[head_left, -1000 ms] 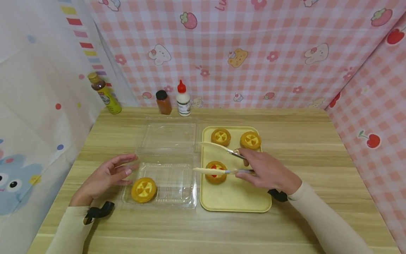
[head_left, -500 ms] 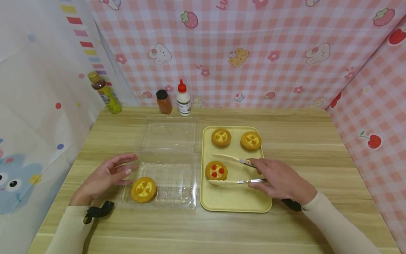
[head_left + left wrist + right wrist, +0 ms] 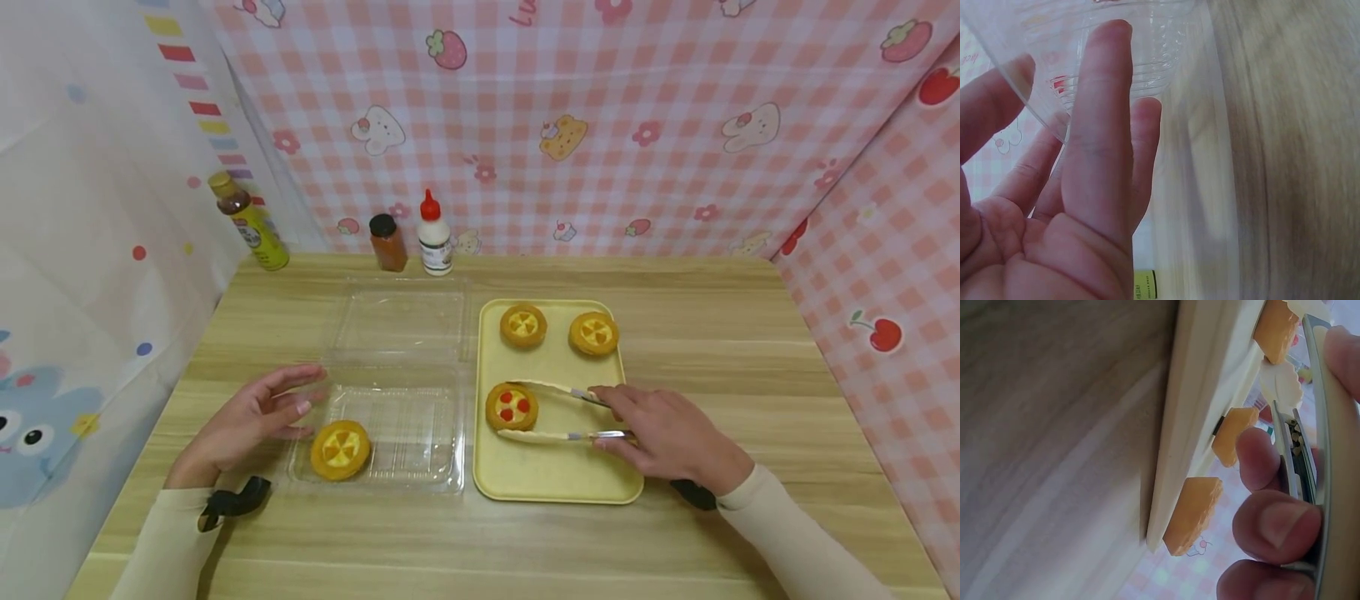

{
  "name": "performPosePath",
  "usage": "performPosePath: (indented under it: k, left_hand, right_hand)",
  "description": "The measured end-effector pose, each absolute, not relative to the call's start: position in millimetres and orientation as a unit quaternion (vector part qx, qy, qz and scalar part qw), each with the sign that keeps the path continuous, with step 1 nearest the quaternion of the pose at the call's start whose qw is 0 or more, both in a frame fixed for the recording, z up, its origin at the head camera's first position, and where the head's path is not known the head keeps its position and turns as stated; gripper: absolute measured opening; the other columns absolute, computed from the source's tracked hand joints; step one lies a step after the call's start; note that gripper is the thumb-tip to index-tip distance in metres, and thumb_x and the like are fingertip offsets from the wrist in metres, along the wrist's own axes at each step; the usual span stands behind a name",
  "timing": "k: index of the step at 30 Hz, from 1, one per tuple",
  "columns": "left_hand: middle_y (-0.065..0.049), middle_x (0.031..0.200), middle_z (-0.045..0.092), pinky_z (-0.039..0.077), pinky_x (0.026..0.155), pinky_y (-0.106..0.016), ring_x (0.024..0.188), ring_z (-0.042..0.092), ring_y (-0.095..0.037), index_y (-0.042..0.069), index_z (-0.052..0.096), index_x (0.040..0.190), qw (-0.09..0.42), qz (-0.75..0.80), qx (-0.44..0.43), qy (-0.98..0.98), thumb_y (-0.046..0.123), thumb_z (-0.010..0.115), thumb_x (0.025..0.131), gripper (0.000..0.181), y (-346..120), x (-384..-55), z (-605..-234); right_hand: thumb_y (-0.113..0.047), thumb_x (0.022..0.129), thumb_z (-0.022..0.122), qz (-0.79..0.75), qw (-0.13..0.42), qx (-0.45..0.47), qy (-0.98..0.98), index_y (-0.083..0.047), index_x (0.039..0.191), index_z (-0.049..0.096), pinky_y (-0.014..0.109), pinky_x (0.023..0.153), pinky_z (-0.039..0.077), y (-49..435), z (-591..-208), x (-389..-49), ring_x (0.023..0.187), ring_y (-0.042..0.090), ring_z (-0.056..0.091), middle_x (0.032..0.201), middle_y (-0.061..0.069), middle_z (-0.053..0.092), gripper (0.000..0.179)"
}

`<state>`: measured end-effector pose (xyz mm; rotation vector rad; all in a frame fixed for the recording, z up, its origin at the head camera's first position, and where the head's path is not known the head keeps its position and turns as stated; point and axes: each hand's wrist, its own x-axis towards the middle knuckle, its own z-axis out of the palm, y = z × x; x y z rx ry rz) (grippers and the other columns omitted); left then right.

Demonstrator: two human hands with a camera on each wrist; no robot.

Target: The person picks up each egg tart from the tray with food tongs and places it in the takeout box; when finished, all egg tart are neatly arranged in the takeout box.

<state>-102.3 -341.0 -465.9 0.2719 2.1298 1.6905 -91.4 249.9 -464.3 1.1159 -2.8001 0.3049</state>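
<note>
My right hand (image 3: 671, 437) grips a pair of tongs (image 3: 536, 437) with cream-coloured tips. The spread tips stand on either side of a tart with red pieces on top (image 3: 512, 407), which sits on the yellow tray (image 3: 558, 482). In the right wrist view, thumb and fingers hold the metal handles of the tongs (image 3: 1340, 469). My left hand (image 3: 251, 421) is at the left side of a clear plastic clamshell box (image 3: 405, 437), fingers fairly straight; whether they touch its wall I cannot tell. A tart with an orange-wedge pattern (image 3: 341, 450) lies in the box's front-left corner.
Two more orange-patterned tarts, one left (image 3: 523, 326) and one right (image 3: 594, 333), sit at the tray's far end. The box's lid (image 3: 401, 321) lies folded back. Along the table's back stand a yellow-green bottle (image 3: 258, 233), a black-capped jar (image 3: 387, 244) and a red-tipped white bottle (image 3: 435, 242).
My right hand has drawn back to the right and lower, bringing the tongs from over the red-topped tart to around its sides. The left hand has stayed in place.
</note>
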Motion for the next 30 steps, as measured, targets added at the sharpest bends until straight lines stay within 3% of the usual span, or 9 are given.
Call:
performPosePath:
  k: [12,22,30]
  left_hand:
    - [0.007,0.157,0.053,0.066,0.087,-0.040,0.131,0.064,-0.003,0.002,0.038,0.159,0.200,0.610,0.106,0.759,0.012,0.055,0.111,0.052,-342.4,-102.8,-468.6]
    - [0.009,0.155,0.053,0.066,0.087,-0.041,0.131,0.064,-0.003,0.003,0.038,0.159,0.200,0.613,0.105,0.757,0.012,0.055,0.111,0.052,-343.3,-104.2,-468.4]
    - [0.004,0.158,0.052,0.066,0.088,-0.041,0.131,0.064,-0.003,0.002,0.037,0.160,0.201,0.617,0.107,0.753,0.012,0.054,0.111,0.052,-344.6,-103.7,-471.0]
  right_hand:
    - [-0.050,0.093,0.078,0.127,0.060,0.361,-0.922,-0.013,0.138,0.059,0.034,0.065,0.058,247.8,-460.4,-94.3,0.074,0.010,0.067,0.091,-0.004,0.071,0.061]
    - [-0.047,0.094,0.078,0.136,0.056,0.353,-0.924,-0.016,0.138,0.057,0.025,0.059,0.048,241.4,-443.3,-98.7,0.067,0.002,0.051,0.093,-0.005,0.068,0.058]
    - [-0.047,0.095,0.077,0.155,0.057,0.371,-0.914,-0.017,0.141,0.056,0.024,0.059,0.047,226.2,-430.3,-104.2,0.067,0.002,0.050,0.094,-0.004,0.069,0.058]
